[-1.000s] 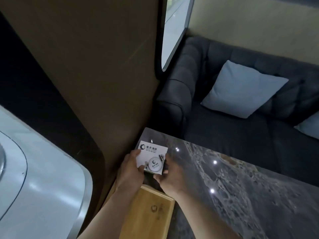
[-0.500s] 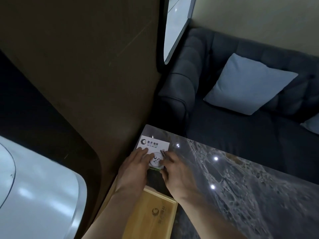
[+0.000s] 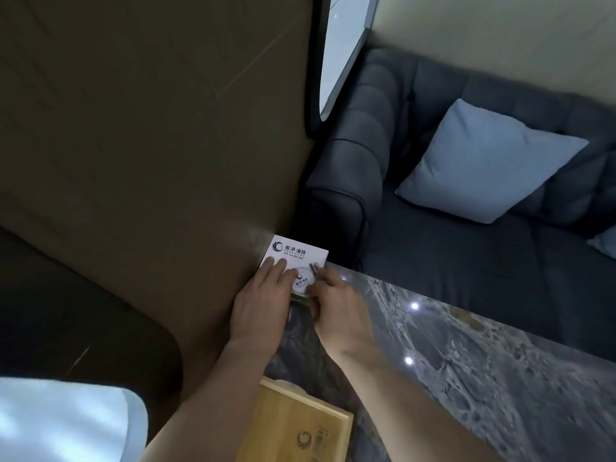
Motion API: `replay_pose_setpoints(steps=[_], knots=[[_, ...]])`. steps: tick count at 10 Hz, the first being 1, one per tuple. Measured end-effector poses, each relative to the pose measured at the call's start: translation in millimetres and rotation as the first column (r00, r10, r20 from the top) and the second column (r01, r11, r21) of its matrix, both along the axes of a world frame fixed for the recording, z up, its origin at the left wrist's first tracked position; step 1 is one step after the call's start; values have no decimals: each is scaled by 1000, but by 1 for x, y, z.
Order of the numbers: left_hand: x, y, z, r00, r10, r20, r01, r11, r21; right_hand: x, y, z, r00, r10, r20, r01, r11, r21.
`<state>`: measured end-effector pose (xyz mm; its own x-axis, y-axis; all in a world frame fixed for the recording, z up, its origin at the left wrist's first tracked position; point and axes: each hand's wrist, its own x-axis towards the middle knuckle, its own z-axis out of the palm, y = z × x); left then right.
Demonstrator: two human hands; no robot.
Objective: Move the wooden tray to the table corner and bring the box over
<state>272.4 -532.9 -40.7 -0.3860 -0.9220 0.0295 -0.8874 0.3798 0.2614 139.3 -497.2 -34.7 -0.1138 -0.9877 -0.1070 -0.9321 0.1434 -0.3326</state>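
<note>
A flat white box (image 3: 296,253) with a dark logo and a round printed picture lies at the far left corner of the grey marble table (image 3: 466,378), against the brown wall. My left hand (image 3: 263,305) rests on its near left part, fingers flat on the lid. My right hand (image 3: 336,305) grips its near right edge with the fingertips. The near side of the box is hidden under both hands. The wooden tray (image 3: 293,428), pale with a printed logo, lies on the table close to me, under my forearms, apart from the box.
A brown wall panel (image 3: 150,145) runs along the table's left edge. Beyond the far edge stands a dark grey sofa (image 3: 433,261) with a light blue pillow (image 3: 483,161). A white rounded surface (image 3: 60,421) fills the lower left.
The box was held tilted above the table a second ago; it now lies flat, farther out at the corner. Both hands went forward with it, and the view has shifted.
</note>
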Motion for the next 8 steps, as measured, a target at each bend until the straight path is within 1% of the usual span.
replay_pose_setpoints(steps=[2,5,6,7,8], knots=[[-5,-3,-4,997,2,72,0,999,-37,1,-2,-5,999,-37,-13,38,999,24],[-9,-9,-2,996,18,85,-16,1000,-27,3,-2,2,995,-38,-89,41,999,31],[-9,-6,-2,999,34,43,-35,999,12,3,3,8,999,0,-51,2,1000,29],[-3,5,-5,999,15,35,-16,999,50,-2,12,15,999,45,10,-45,996,82],[5,20,0,998,5,67,-10,998,64,-10,25,21,998,38,44,-44,990,136]])
